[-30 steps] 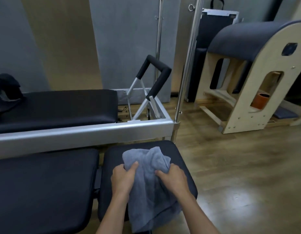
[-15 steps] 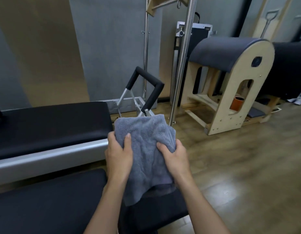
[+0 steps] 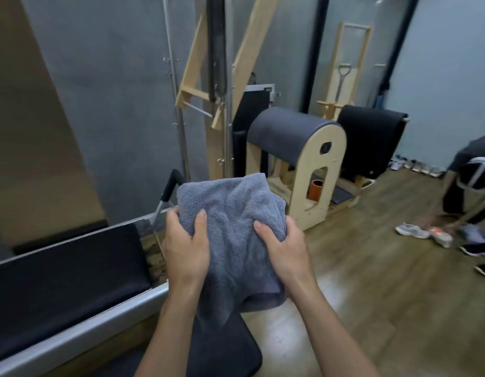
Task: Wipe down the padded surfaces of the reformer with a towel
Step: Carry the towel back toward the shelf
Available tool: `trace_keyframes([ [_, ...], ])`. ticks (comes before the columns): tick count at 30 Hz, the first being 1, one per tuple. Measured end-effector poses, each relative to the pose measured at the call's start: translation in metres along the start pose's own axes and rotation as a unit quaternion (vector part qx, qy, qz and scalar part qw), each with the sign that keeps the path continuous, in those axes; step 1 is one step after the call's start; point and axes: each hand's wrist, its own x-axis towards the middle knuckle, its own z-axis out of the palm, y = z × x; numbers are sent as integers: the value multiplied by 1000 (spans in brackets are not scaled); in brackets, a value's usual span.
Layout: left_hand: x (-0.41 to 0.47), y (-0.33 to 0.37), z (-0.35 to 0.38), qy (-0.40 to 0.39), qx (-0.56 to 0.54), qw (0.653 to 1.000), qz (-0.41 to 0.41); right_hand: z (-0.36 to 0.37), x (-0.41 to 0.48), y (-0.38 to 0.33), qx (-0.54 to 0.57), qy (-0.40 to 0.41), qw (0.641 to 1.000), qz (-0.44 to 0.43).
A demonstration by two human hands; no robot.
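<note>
Both hands, left hand (image 3: 185,247) and right hand (image 3: 283,247), grip the bunched towel (image 3: 230,227) mid-air above the dark pad (image 3: 225,349); between wipes, next lower it flat onto padding.

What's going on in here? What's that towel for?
Someone is cleaning the exercise machine. The left hand and the right hand both grip a grey towel, bunched up and held in the air. Right now it touches no pad. A small pad sits below it and a long pad lies to the left.
</note>
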Motion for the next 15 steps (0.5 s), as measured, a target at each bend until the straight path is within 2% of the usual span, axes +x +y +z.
trace_keyframes([
  [4,-19,90,47,-76,-42,996,14,-86,5,-72,-8,74,997,-5],
  [9,-65,163,104,-192,-100,974,57,-177,-29,-124,-40,206,978,-12],
  [13,-142,208,142,-318,-163,930,86,-249,-96,-148,-79,346,935,-14],
  [15,-197,233,155,-389,-199,895,94,-289,-144,-163,-103,416,904,-7],
])
